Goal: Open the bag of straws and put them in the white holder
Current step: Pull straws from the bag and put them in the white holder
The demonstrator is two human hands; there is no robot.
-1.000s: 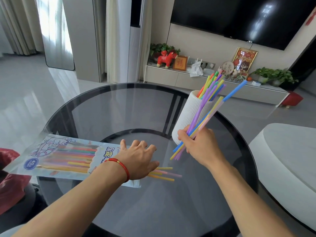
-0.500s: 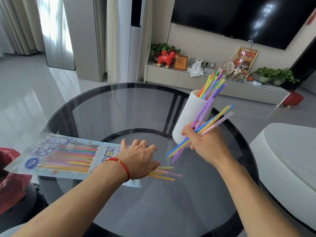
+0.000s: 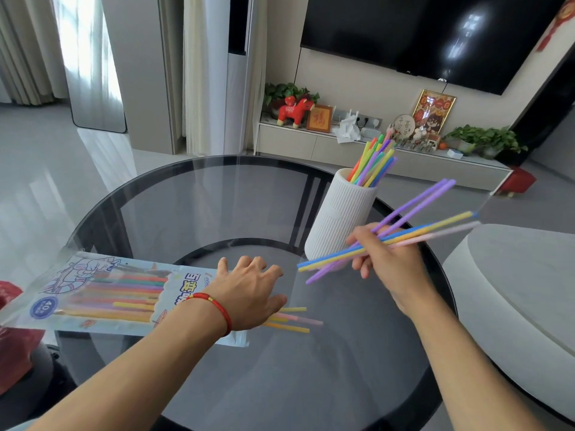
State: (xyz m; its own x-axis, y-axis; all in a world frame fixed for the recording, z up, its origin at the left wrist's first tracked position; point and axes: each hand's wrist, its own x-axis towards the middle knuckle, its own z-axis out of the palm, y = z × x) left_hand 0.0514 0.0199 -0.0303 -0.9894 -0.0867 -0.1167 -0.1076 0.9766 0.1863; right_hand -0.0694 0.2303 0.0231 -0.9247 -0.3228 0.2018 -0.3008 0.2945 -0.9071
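Clearly the bundle of straws [image 3: 401, 236] is the thing in hand: purple, blue, yellow and pink ones pinched in the curled fingers of the right hand [image 3: 384, 259], lying nearly level, their long ends fanning out past the fingertips. To do this step well, I would square the splayed ends, tip the bundle upright, and lower it into the free side of the mouth so nothing snags on the straws already inside. Just beyond the knuckles stands the white ribbed holder [image 3: 337, 220], already partly filled with leaning straws. Under the flat, spread fingers of the left hand [image 3: 249, 295] lies the printed straw bag [image 3: 102, 293], with many straws left; a few poke from its open end onto the glass table [image 3: 199, 206].
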